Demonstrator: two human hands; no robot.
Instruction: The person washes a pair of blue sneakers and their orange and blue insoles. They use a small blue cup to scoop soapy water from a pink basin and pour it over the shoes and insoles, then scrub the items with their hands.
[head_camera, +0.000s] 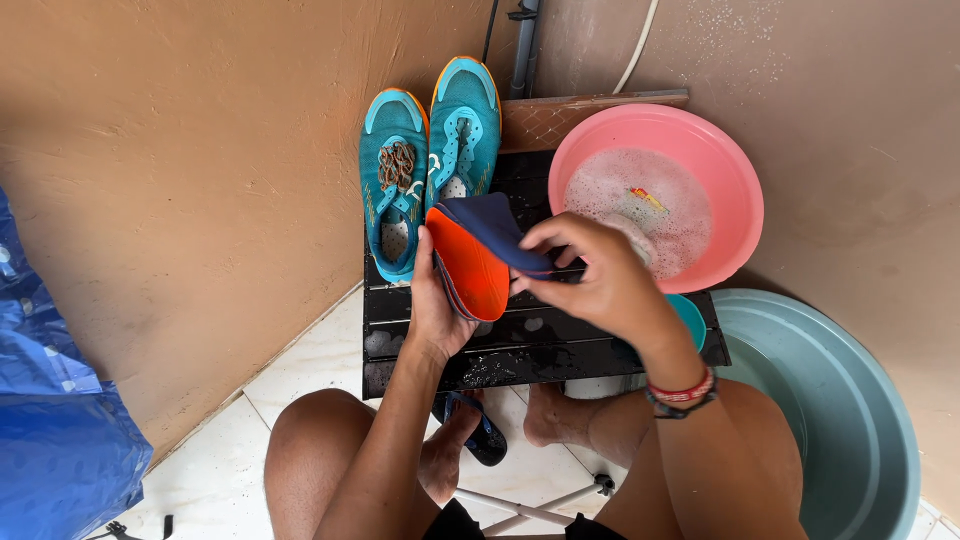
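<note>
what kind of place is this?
Likely a home wash corner: plastered walls meeting a tiled floor, a pink basin of sudsy water on a wet black slatted table, and a grey-green tub beside it.

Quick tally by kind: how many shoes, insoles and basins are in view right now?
Shoes: 2, both teal, one with a bundle of laces on it and one beside it, on the black slatted table.
Insoles: 2, held together in both hands, orange face and navy face showing.
Basins: 2, pink with suds, grey-green.
Total: 6
</note>
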